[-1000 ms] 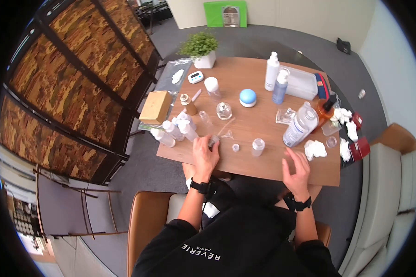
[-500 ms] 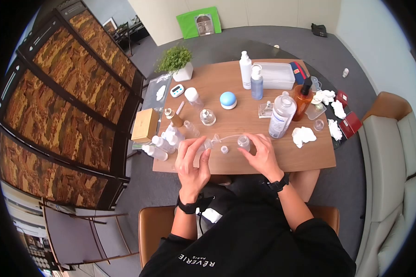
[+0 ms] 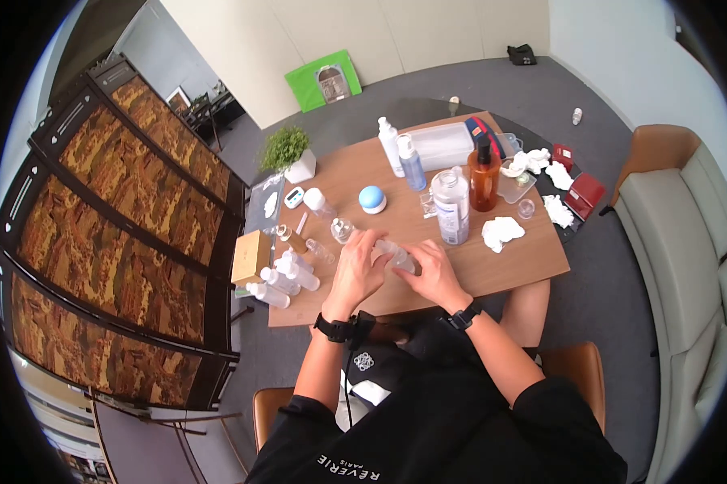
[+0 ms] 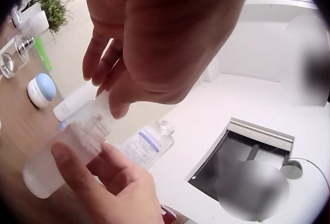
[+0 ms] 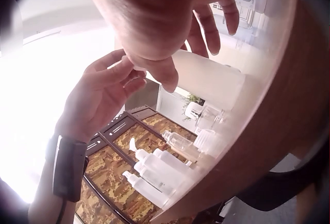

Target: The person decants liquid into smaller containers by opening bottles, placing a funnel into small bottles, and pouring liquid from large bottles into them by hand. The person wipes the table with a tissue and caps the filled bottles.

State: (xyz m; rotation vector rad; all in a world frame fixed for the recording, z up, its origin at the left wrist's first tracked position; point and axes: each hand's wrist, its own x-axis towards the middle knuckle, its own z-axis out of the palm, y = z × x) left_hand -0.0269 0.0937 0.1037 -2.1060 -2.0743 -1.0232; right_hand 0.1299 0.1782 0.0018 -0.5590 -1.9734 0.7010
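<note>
My right hand [image 3: 438, 276] grips a small frosted translucent bottle [image 4: 44, 171] by its upper body, thumb on one side and fingers on the other. The bottle is tilted, its threaded neck pointing toward my left hand [image 3: 355, 274]. Between left thumb and fingertips I pinch a small translucent piece [image 4: 103, 105] right at the bottle's mouth; its kind I cannot tell, since the fingers cover much of it. Just beyond the left hand stands a clear glass perfume bottle [image 3: 342, 231]. A large clear labelled bottle [image 3: 452, 211] stands past the right hand.
Several white frosted bottles [image 3: 276, 282] crowd the table's left end beside a cardboard box [image 3: 250, 258]. A blue-topped round jar [image 3: 372, 199] stands mid-table. Toward the right are an amber pump bottle [image 3: 484, 181], crumpled tissue [image 3: 502, 234] and a clear plastic case [image 3: 436, 147].
Both hands have come together over the table. The right hand has moved left and taken hold of the frosted bottle, now lifted and tilted; the left hand has brought a small translucent piece to its mouth.
</note>
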